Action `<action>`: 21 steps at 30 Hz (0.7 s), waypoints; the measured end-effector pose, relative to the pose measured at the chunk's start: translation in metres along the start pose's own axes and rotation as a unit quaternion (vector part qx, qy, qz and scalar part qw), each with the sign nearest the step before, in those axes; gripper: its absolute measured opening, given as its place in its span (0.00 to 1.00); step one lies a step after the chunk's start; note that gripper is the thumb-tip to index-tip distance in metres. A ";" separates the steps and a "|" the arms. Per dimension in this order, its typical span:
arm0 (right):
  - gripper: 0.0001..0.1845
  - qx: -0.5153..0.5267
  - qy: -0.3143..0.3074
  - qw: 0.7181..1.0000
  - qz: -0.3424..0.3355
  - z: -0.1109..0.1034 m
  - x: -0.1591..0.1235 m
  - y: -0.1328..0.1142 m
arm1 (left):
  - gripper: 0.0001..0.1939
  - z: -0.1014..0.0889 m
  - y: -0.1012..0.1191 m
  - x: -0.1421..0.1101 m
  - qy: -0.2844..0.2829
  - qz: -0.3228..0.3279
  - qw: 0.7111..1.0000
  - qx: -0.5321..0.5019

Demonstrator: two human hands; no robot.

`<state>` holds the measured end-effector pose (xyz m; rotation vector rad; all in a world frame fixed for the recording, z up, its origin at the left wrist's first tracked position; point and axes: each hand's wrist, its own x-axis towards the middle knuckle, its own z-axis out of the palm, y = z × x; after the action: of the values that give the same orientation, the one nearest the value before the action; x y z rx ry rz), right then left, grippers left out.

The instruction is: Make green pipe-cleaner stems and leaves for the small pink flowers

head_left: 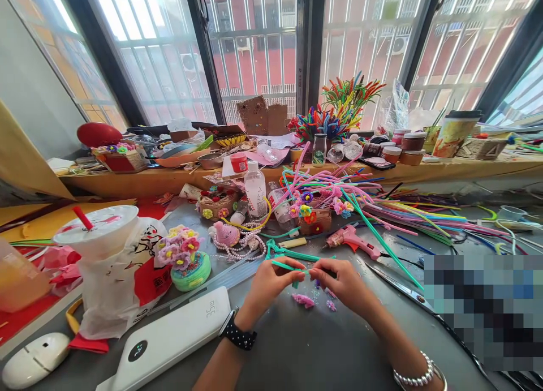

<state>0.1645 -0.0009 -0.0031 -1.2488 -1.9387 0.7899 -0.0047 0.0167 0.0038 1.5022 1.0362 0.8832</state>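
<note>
L hand [274, 282] has a green fuzzy stem [280, 265] pinched btwn thumb & fingers, mid-table, its middle hidden by the fingertips; R hand [343, 282] is right beside w/ thumb & fingers bunched, can't tell if it's gripping too. Pixelated patch [483, 312] blocks the table's R side, & scissors [418, 298] run down along it, handles hard to make out.

The green pipe cleaner [282, 266] appears matt, the flower cluster [181, 248] fuzzy, the counter [314, 351] smooth, the glue gun [354, 240] glossy plastic, the scissor blades [396, 284] shiny metal.
</note>
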 end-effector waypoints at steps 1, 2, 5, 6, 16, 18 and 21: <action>0.18 -0.004 0.007 1.000 0.001 -0.003 0.000 0.000 | 0.10 0.000 -0.001 0.000 0.006 -0.001 1.000 -0.010; 0.18 -0.010 0.015 1.000 0.001 -0.005 0.000 0.001 | 0.10 -0.001 -0.002 0.001 0.011 -0.002 1.000 -0.023; 0.19 -0.029 0.039 0.999 0.004 -0.015 0.001 0.001 | 0.11 -0.002 -0.004 0.002 0.024 -0.007 0.998 -0.053; 0.19 -0.033 0.046 0.998 0.007 -0.018 0.001 0.001 | 0.11 -0.002 -0.005 0.002 0.028 -0.008 0.998 -0.062; 0.19 -0.269 0.197 0.936 0.114 -0.083 0.002 0.051 | 0.10 -0.004 -0.004 0.003 0.089 -0.006 0.990 -0.112; 0.15 -0.309 0.242 0.910 0.136 -0.094 0.012 0.072 | 0.10 -0.003 -0.003 0.003 0.093 -0.002 0.989 -0.117; 0.12 -0.345 0.245 0.894 0.148 -0.099 0.027 0.096 | 0.09 -0.002 -0.002 0.002 0.093 -0.002 0.987 -0.128</action>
<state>0.2851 0.0704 -0.0150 -1.9677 -1.6542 -0.1407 -0.0058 0.0198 0.0017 1.2209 1.0155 1.1254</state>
